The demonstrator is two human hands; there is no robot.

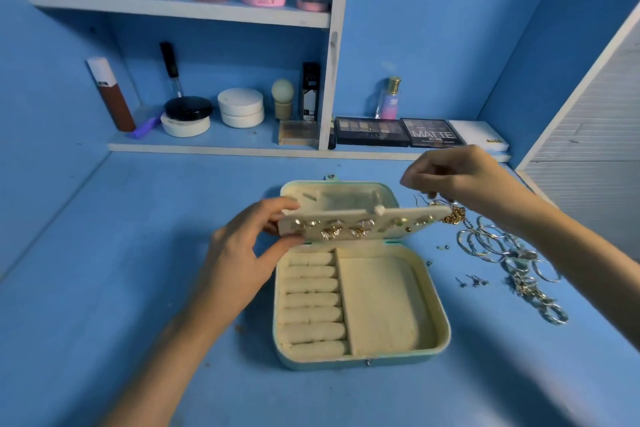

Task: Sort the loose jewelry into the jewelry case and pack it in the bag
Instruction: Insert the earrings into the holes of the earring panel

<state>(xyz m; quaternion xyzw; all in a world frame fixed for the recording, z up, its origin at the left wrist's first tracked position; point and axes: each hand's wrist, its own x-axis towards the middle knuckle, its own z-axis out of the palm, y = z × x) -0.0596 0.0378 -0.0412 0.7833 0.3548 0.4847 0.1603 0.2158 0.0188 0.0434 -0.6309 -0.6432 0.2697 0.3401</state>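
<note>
**Head view: hanging a gold piece on the case's earring panel**

Right hand fingertips are pinched together on a small gold piece. It dangles just below them and touches the right end of the earring panel. Too blurred to tell whether it is an earring or a chain.

Left hand grips the panel's other end, thumb underneath and the other fingers on top, tilting the panel up off the lid. Several gold earrings already sit in the panel between the two hands.

Below the left thumb, the jewelry case lies open on the table. Its ring rolls hold nothing, and neither does the flat compartment beside them.

Right of and below the right fingers, silver hoops and chains lie in a loose pile. Small studs are near its left edge. No bag in view.

Step in hand, as I judge it: fixing the gold piece to the panel's right end.
- Keep the left grip firm so the panel doesn't flex.
- Feed the hook or post slowly into a free hole.
- Keep the dangling part clear of the earrings already there, since it could snag.
- Let go only once it is seated.

Most of the sorting looks left to do.
</note>
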